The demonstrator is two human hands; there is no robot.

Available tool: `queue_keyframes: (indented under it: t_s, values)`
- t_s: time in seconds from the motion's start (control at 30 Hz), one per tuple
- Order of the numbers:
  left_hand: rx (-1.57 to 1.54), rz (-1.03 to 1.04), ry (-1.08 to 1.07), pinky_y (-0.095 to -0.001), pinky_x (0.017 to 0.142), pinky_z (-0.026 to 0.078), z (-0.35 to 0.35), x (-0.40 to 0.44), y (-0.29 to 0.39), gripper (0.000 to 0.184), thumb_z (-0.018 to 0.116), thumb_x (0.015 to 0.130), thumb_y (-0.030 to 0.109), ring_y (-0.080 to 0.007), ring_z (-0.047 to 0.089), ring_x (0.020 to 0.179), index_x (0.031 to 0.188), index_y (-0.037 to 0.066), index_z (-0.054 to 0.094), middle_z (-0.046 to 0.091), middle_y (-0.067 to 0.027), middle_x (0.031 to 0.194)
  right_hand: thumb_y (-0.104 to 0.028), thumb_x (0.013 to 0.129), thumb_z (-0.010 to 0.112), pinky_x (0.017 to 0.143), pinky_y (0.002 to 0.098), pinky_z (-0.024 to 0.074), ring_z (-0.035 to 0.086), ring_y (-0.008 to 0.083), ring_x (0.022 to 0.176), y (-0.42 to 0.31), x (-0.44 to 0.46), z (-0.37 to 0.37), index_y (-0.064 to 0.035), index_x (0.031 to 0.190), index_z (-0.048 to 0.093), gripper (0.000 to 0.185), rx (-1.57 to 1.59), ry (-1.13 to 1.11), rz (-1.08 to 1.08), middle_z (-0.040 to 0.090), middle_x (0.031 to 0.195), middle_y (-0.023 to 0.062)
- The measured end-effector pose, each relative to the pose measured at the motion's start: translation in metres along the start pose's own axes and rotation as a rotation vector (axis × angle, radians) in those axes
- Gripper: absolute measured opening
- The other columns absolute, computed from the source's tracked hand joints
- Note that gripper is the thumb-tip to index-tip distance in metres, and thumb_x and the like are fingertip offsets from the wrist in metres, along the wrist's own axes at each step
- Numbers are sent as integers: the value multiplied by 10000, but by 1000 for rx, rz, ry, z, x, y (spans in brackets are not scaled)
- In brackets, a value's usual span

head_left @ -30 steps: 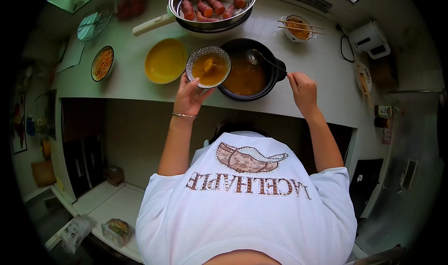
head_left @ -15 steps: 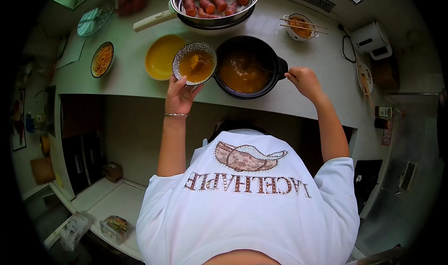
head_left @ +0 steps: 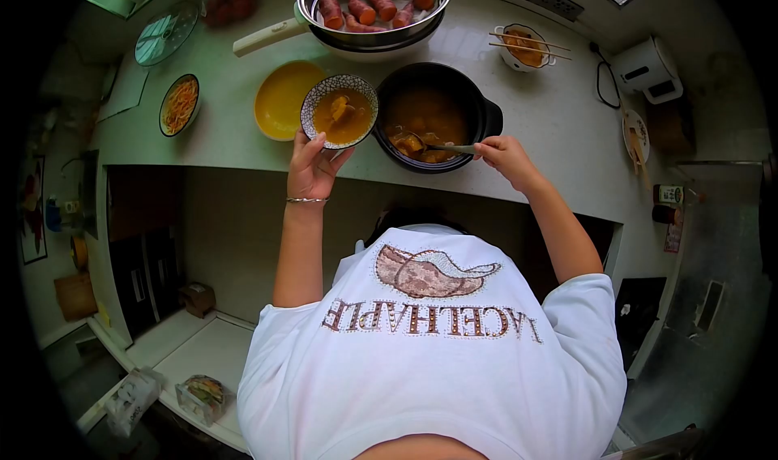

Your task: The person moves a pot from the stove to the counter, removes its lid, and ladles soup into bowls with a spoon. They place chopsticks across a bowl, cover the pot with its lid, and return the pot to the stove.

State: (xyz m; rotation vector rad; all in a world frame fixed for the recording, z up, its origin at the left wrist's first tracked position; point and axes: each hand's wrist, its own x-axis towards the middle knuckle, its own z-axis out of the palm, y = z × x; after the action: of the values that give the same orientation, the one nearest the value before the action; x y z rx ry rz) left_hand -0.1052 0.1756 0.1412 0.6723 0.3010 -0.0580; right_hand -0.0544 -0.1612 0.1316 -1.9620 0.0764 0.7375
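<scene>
My left hand (head_left: 314, 165) grips a patterned bowl (head_left: 305, 103) from below, its thumb at the near rim. Orange soup with a yellow-orange chunk fills part of the bowl. To its right stands a black pot (head_left: 488, 118) of orange-brown soup. Closed around the handle of a spoon (head_left: 450, 148) is my right hand (head_left: 506, 162), at the pot's near right rim. The spoon's head lies in the soup, with orange chunks in and around it. A yellow bowl (head_left: 271, 99) sits behind and left of the patterned bowl.
Behind the pot, a steamer pan (head_left: 306, 6) holds sweet potatoes and round pale items; its handle points left. A bowl of shredded food (head_left: 179, 105) stands at left. At right are a small bowl with chopsticks (head_left: 523, 48), a white appliance (head_left: 648, 72) and a plate (head_left: 634, 132).
My right hand has moved left and slightly toward me. The spoon, earlier mostly sunk in the soup, now shows its handle and chunks at its head. The left hand stays nearly still.
</scene>
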Motion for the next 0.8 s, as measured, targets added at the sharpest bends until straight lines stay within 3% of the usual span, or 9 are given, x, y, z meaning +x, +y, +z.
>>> queue_keyframes:
  t_s: [0.3, 0.53, 0.6, 0.8]
  values:
    - [23, -11, -29, -447, 858, 473, 4, 6, -3, 427, 492, 810, 42, -288, 525, 1035, 1215, 100, 368, 484, -99, 1177, -204, 861, 528, 436, 205, 232, 299, 42, 472, -2, -12, 2, -20, 738, 611, 237, 338, 5, 67, 384, 517, -53]
    - [47, -42, -47, -445, 855, 476, 12, 14, -11, 420, 498, 811, 42, -280, 514, 1052, 1205, 105, 368, 470, -101, 1188, -220, 856, 536, 414, 193, 194, 256, 28, 447, -11, -23, -24, -12, 751, 588, 239, 405, 78, 66, 353, 515, -69]
    - [64, -56, -46, -455, 850, 461, 17, 15, -15, 469, 562, 776, 54, -261, 487, 1064, 1185, 123, 342, 449, -94, 1168, -228, 849, 544, 396, 188, 189, 250, 24, 426, -19, -31, -36, -17, 743, 584, 240, 431, 102, 22, 353, 504, -70]
    - [101, -84, -68, -475, 863, 438, 29, 18, -29, 532, 578, 769, 42, -252, 482, 1070, 1207, 128, 289, 447, -98, 1167, -209, 847, 538, 399, 192, 195, 259, 27, 428, -65, -64, -62, -7, 734, 586, 236, 440, 157, -63, 363, 500, -68]
